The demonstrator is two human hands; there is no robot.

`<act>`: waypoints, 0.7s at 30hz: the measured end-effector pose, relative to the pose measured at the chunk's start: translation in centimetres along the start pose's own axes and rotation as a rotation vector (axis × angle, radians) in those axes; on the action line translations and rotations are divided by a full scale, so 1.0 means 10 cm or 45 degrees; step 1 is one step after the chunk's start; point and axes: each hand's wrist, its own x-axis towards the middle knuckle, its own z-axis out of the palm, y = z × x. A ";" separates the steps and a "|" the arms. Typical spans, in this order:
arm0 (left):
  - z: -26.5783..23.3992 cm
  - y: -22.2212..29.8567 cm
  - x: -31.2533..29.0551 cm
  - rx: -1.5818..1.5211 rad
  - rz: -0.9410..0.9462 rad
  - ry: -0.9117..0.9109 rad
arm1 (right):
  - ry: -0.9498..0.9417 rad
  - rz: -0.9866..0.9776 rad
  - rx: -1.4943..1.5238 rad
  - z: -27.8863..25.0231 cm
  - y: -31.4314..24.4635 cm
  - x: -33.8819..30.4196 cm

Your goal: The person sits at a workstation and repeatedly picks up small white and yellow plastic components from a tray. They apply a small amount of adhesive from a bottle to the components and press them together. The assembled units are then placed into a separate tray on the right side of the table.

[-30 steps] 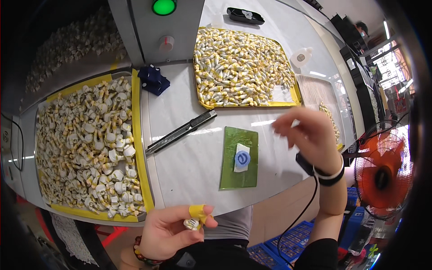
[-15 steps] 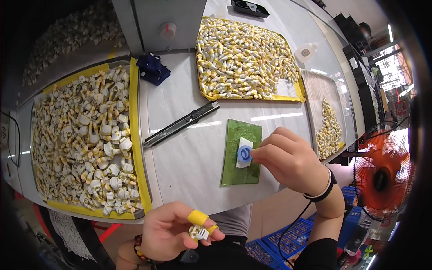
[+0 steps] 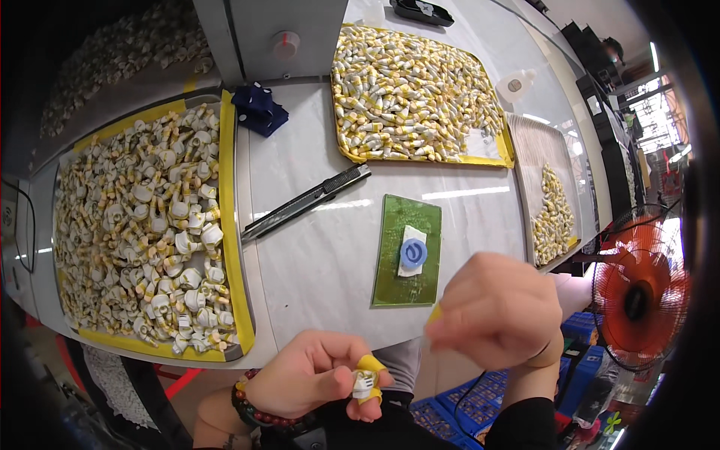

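By the near edge of the worktop (image 3: 300,292), in the head view, the left hand (image 3: 307,375) pinches a small white piece (image 3: 364,385). The right hand (image 3: 499,311), blurred, is curled near the green plate (image 3: 397,291); whether it grips anything, I cannot tell. On the plate, a blue disc (image 3: 413,253) sits over a white pad (image 3: 409,273). A cutter (image 3: 307,201) lies left of it.
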 end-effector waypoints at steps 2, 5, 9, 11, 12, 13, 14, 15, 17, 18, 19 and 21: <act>-0.09 -0.02 0.01 -0.033 0.004 -0.149 | 0.004 -0.135 0.115 0.06 0.00 0.02; -0.11 -0.04 0.02 -0.065 -0.003 -0.232 | -0.135 -0.315 0.121 0.08 0.05 0.05; -0.07 -0.05 0.04 -0.114 -0.062 -0.223 | -0.201 -0.418 0.124 0.12 0.06 0.06; -0.07 -0.04 0.05 -0.095 -0.056 -0.249 | -0.199 -0.440 0.122 0.15 0.06 0.06; -0.06 -0.04 0.06 -0.086 -0.054 -0.263 | -0.191 -0.445 0.121 0.16 0.06 0.06; -0.08 -0.05 0.06 -0.065 -0.063 -0.275 | -0.188 -0.454 0.136 0.17 0.07 0.07; -0.11 -0.07 0.08 -0.043 -0.074 -0.288 | -0.184 -0.462 0.151 0.18 0.08 0.07; -0.12 -0.08 0.08 -0.021 -0.085 -0.302 | -0.180 -0.470 0.164 0.18 0.09 0.07; -0.11 -0.06 0.08 -0.001 -0.086 -0.282 | -0.190 -0.431 0.190 0.18 0.08 0.07; -0.10 -0.06 0.07 0.010 -0.088 -0.274 | -0.195 -0.411 0.202 0.17 0.07 0.07; -0.11 -0.06 0.07 0.023 -0.082 -0.278 | -0.250 -0.405 0.199 0.14 0.06 0.09; -0.13 -0.08 0.06 0.050 -0.071 -0.288 | -0.358 -0.392 0.193 0.08 0.03 0.16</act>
